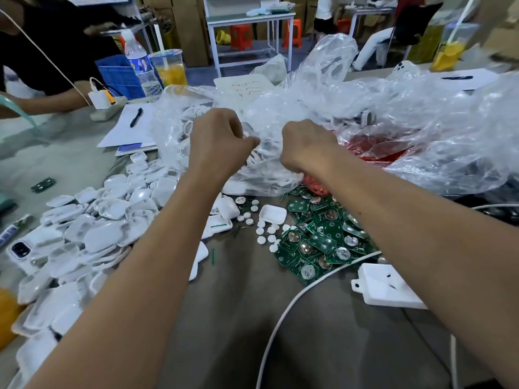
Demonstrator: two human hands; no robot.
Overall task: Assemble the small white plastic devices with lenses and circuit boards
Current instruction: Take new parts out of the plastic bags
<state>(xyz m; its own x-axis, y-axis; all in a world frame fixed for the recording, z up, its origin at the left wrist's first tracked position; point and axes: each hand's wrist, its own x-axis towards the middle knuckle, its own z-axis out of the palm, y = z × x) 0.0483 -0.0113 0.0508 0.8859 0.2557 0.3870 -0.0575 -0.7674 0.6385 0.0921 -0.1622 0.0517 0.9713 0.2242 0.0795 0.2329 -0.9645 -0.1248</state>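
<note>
Both my hands reach into a clear plastic bag (269,169) of white parts at the table's middle. My left hand (219,141) has its fingers curled and pinches the bag's film. My right hand (306,147) is fisted on the film beside it. A heap of white plastic shells (92,220) covers the table at the left. Green round-celled circuit boards (317,240) lie piled at the right. Between them sit small white round lenses (265,234) and an open white shell (272,214).
A big crumpled clear bag (421,113) over something red fills the back right. A white cable (295,299) and a white box (387,287) lie at the front right. A phone (21,251), papers with a pen (136,117), a bottle (140,66) and another person's arm (45,99) are at the left.
</note>
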